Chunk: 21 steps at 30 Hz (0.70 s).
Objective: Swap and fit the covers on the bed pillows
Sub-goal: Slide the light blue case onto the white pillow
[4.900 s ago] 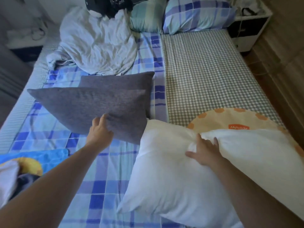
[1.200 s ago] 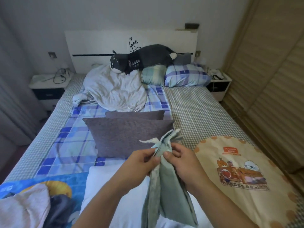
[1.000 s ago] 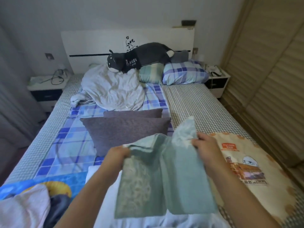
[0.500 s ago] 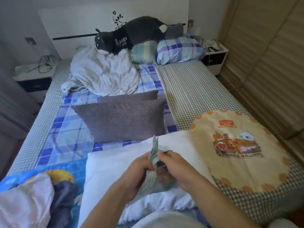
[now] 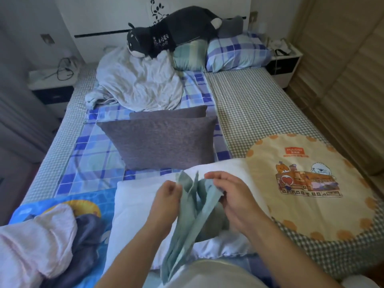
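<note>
Bed, wide, filling the room from headboard to the near edge, laid with a small grey check sheet on its right half and a blue plaid sheet on its left. Round cream mat with orange scalloped border and a cartoon print, lying on the check sheet at the near right. Crumpled white quilt, heaped toward the head on the left. Bare white pillow, uncovered, lying across the near edge directly under both hands, its right end touching the mat. Two grey cushions, propped one behind the other at mid-bed, just beyond the white pillow. Dark plush animal, stretched along the headboard on top of a plaid pillow and a striped green pillow. Pink and navy clothing, piled at the near left corner. Pale green pillow cover, bunched and hanging in folds above the white pillow. Left hand, fingers curled, pinching the cover's upper left edge. Right hand, gripping the upper right edge, close beside the left.
</note>
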Each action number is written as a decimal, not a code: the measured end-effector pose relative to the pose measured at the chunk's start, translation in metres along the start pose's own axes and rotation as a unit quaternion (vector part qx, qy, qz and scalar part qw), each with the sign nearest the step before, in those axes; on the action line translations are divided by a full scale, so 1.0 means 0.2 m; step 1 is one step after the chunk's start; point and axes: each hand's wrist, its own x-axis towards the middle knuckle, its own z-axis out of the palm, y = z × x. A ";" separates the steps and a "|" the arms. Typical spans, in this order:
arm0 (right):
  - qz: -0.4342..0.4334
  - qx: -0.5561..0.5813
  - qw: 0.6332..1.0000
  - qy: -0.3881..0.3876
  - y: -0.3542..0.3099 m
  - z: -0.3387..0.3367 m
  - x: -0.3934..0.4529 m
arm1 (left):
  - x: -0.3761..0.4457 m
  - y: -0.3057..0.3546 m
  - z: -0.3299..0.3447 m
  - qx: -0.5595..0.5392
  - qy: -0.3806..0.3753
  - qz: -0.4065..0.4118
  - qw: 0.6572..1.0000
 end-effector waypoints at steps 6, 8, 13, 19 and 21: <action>-0.145 0.163 0.970 0.108 -0.52 -0.25 0.15 | 0.29 -0.22 -0.51 0.083 0.238 -0.073 0.965; -0.156 0.193 0.963 0.102 -0.61 -0.29 0.16 | 0.28 -0.39 -0.55 0.308 0.086 -0.159 0.934; -0.109 0.151 0.982 0.043 -0.52 -0.29 0.10 | 0.16 -0.66 -0.38 0.389 -0.123 -0.198 0.891; -0.116 0.059 0.991 -0.005 -0.60 -0.29 0.01 | 0.22 -0.37 -0.07 0.269 -0.073 -0.008 0.960; -0.124 0.035 0.990 -0.050 -0.71 -0.27 -0.06 | 0.27 -0.23 0.01 0.285 -0.081 0.073 0.952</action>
